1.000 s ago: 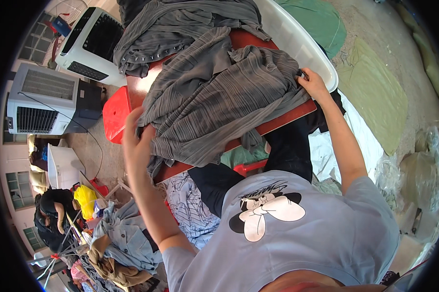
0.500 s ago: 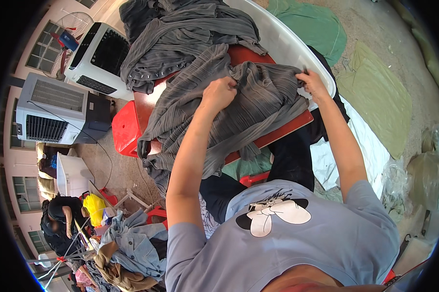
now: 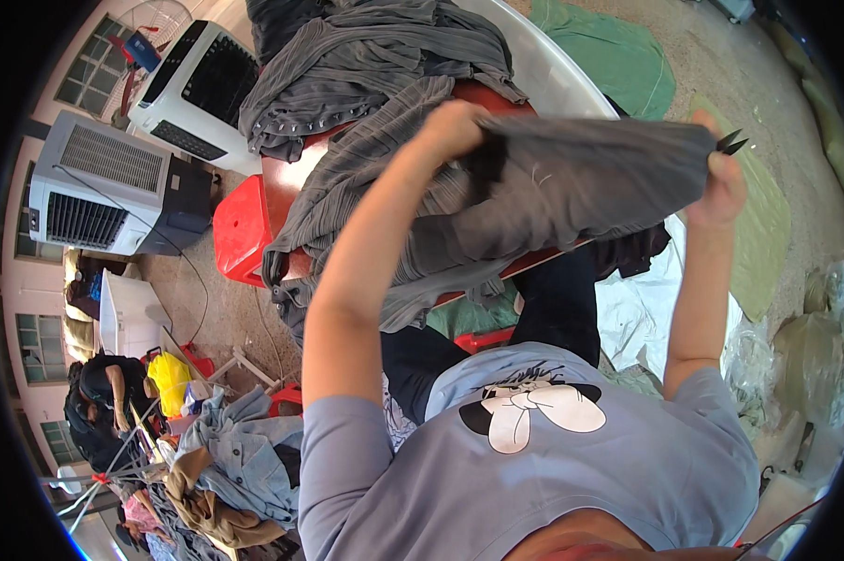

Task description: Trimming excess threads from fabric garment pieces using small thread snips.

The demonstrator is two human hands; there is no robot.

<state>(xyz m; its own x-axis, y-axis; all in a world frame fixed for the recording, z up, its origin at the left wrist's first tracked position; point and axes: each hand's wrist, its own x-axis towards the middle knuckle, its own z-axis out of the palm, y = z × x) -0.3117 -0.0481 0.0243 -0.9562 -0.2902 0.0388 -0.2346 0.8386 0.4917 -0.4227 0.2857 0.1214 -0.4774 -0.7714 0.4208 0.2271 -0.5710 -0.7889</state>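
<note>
Beside a red stool (image 3: pixel 240 227), left hand (image 3: pixel 453 129) and right hand (image 3: pixel 718 192) pinch grey cloth (image 3: pixel 609 173) partly hiding the tabletop (image 3: pixel 487 92).

The grey garment (image 3: pixel 618 173) is showing matt, ribbed cloth; the red tabletop (image 3: pixel 487 93) is gleaming glossy and smooth; the red stool (image 3: pixel 241 229) and white tub (image 3: pixel 560 64) are looking like smooth plastic.
</note>
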